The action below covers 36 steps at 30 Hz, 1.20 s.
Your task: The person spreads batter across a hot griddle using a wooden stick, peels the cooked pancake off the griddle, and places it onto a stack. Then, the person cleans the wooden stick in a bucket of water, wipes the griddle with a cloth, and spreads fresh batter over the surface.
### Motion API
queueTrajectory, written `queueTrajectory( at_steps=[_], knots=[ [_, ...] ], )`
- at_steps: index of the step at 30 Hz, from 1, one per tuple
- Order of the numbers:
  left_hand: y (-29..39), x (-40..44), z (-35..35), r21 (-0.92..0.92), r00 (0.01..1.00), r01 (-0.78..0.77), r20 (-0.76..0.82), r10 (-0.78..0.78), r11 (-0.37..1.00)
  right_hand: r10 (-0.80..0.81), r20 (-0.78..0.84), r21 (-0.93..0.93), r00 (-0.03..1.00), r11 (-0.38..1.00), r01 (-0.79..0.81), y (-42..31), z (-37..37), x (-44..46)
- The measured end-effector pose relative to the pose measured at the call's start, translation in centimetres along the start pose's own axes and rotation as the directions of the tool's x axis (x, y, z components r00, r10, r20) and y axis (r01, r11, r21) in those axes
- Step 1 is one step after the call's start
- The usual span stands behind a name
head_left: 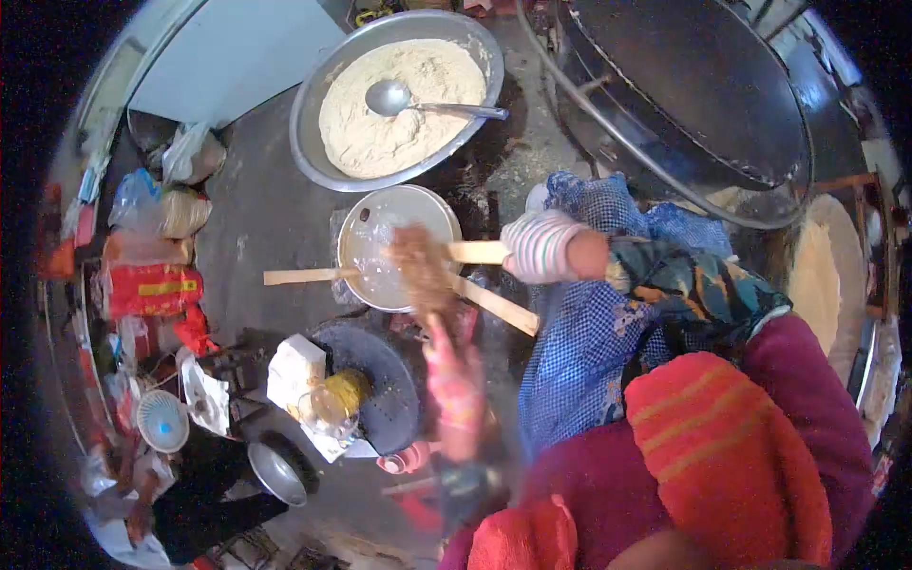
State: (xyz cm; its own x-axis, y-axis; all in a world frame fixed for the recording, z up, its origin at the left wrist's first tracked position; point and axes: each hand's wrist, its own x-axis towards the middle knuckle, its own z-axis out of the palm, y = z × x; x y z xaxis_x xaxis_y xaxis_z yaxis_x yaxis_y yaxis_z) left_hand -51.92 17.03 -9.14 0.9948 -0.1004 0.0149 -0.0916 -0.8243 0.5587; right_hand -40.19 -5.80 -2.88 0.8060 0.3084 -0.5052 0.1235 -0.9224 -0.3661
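Note:
My right hand (546, 247), in a striped glove, is closed on a pale wooden handle (478, 252) pointing over a round white-rimmed pan (380, 195). My left hand (450, 375), in a pink glove, is below the pan and blurred. It grips a long brown clump (423, 271), also blurred, that reaches over the pan and hides the far end of the wooden handle. Across the pan lie two more wooden sticks, one jutting left (299, 276) and one sloping down to the right (503, 308). Pale wet residue covers the pan's surface.
A metal basin (306, 142) of pale flour-like powder holds a ladle (389, 98). A large dark round pan (684, 85) is at upper right. Blue checked cloth (570, 370) hangs beside my lap. At lower left are a dark round tray (389, 399) and a metal bowl (275, 475).

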Motion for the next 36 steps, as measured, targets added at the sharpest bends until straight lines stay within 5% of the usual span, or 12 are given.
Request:
queueTrajectory(
  at_steps=[4,10,13,14,17,21,24,26,31,33,35,36],
  knots=[
    [2.1,-0.5,1.1,0.11,0.983,-0.02,0.184,-0.001,0.994,-0.107,-0.242,0.046,0.964,0.992,0.121,-0.6,2.9,-2.4],
    [-1.7,9.0,-0.4,0.333,0.92,0.318,0.119,-0.374,0.888,-0.056,-0.108,0.026,0.993,0.998,0.059,-0.4,-0.1,-11.0],
    [-1.0,8.1,-0.8,0.342,0.944,0.243,0.133,-0.303,0.908,-0.085,-0.126,0.083,0.988,0.992,0.096,0.3,-0.6,-12.1],
    [0.0,6.9,-0.1,0.167,0.956,0.234,0.14,-0.258,0.958,-0.071,-0.129,0.097,0.989,0.992,0.083,0.6,0.1,-12.2],
    [0.5,6.8,0.3,0.266,0.984,0.071,0.139,-0.111,0.961,-0.081,-0.184,-0.033,0.98,0.997,0.076,1.7,1.5,-12.4],
    [-4.3,10.4,-0.5,0.223,0.935,0.351,-0.027,-0.354,0.909,0.012,-0.158,0.163,0.987,0.987,0.014,4.6,-0.7,-18.6],
    [-3.8,10.8,-0.8,0.053,0.946,0.164,-0.29,-0.142,0.985,0.032,-0.225,0.309,0.974,0.95,0.04,6.8,0.0,-19.8],
    [-3.1,11.5,0.2,-0.053,0.826,0.461,-0.339,-0.45,0.886,0.117,-0.249,0.62,0.961,0.781,0.066,7.2,1.5,-18.5],
    [-6.7,14.4,2.5,-0.321,0.894,0.001,-0.424,-0.145,0.947,0.231,-0.393,0.773,0.89,0.607,0.183,6.8,3.8,-13.0],
    [-3.7,16.5,-0.4,-0.126,0.972,-0.234,-0.044,0.23,0.964,0.409,-0.34,0.884,0.847,0.445,0.139,7.6,5.2,-11.1],
    [1.0,18.7,-2.1,0.244,0.95,-0.2,0.285,0.127,0.949,0.463,-0.351,0.902,0.814,0.402,0.16,8.5,6.5,-9.5],
    [1.9,20.1,-1.3,0.146,0.916,-0.229,0.367,0.162,0.963,0.457,-0.334,0.885,0.824,0.452,0.108,8.8,7.0,-9.3]
  ],
)
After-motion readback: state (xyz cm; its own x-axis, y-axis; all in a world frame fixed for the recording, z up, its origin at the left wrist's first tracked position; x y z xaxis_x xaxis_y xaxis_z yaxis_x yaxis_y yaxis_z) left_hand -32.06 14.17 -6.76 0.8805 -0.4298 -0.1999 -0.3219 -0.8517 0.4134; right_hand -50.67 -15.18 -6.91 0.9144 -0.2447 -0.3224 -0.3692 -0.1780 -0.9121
